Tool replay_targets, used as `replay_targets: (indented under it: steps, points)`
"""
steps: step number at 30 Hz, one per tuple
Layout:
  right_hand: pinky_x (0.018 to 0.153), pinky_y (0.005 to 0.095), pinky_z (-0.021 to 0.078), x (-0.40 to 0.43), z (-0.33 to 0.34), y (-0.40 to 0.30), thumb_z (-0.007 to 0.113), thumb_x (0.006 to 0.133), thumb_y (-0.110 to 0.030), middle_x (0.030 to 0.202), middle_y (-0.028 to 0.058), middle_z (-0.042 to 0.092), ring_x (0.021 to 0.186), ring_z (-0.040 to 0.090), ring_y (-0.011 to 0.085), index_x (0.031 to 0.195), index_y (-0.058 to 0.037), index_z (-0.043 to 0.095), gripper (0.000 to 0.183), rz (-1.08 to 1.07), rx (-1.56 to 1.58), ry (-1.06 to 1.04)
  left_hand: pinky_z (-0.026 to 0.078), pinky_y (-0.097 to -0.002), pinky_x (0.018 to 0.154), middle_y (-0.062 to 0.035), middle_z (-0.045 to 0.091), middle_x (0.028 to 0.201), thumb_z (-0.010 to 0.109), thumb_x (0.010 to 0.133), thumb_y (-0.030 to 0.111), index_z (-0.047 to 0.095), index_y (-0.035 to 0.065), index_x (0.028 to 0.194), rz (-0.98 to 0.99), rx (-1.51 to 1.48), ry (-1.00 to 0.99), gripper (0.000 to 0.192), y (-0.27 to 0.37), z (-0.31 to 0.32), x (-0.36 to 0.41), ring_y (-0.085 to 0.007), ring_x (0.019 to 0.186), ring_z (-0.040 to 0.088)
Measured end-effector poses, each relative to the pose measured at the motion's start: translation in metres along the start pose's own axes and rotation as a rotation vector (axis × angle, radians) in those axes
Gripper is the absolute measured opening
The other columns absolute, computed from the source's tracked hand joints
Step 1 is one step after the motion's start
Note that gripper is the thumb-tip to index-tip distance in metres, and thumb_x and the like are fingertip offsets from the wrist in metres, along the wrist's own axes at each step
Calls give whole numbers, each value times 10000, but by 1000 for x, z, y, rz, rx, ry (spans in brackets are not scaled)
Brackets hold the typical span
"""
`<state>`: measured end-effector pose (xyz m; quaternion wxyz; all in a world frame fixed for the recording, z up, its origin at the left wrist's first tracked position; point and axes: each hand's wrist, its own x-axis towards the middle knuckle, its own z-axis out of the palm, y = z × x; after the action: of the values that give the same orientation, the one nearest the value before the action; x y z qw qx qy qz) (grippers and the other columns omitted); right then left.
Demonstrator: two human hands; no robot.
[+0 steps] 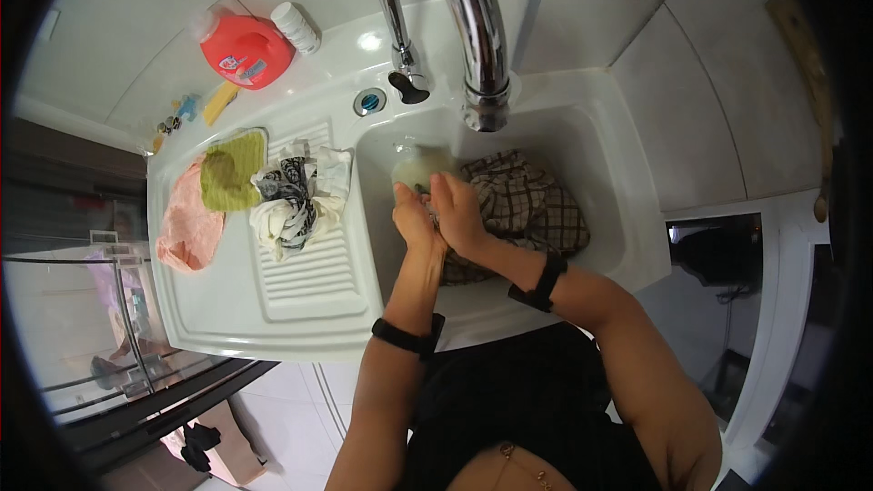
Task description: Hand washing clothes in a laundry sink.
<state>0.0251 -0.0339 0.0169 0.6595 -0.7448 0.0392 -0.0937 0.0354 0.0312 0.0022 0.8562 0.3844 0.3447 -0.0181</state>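
Observation:
My left hand and my right hand are side by side over the sink basin, wrists close together and thumbs pointing away from me. Something small, dark and pinkish shows between them; what it is and whether either hand grips it cannot be told, as the fingers are mostly hidden. Beyond the hands, a pale yellowish-green patch lies in the basin, too unclear to name. A brown plaid cloth lies bunched in the basin, to the right of and below my hands. Above the basin hangs a chrome faucet.
Left of the basin, a bunched white and black patterned cloth lies on the ribbed washboard. Beside it are a green cloth and a pink cloth. A red detergent jug, a white bottle and a yellow object stand behind.

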Motion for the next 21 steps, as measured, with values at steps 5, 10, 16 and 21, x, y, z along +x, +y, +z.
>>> replay_targets:
  steps: [5,10,16,21]
  points:
    - [598,312,390,53,-1,52,496,855,-296,727,75,498,643,459,165,810,-9,481,291,115,-95,-121,426,-297,711,-98,524,934,433,875,372,494,-28,997,3,-74,-4,422,9,-11,49,-215,831,509]
    - [908,433,350,64,6,127,623,724,-142,1216,173,331,1146,329,357,1211,-134,378,545,102,-668,-453,323,-400,927,-213,402,1210,556,776,377,405,88,1225,-278,304,49,555,20,-26,65,-284,1121,402]
    - [804,409,428,39,22,183,574,697,-28,1093,181,456,969,494,344,1141,-92,448,466,11,-931,-741,443,-364,636,-172,541,880,574,739,289,534,-10,1001,-324,468,188,400,3,-26,59,-247,758,529]
    - [646,363,444,50,17,163,535,695,-15,717,176,575,715,574,280,818,-8,583,132,218,-815,-496,423,-348,767,-206,533,1017,577,726,316,469,-54,1104,50,1087,149,540,-33,-61,89,-289,914,527]
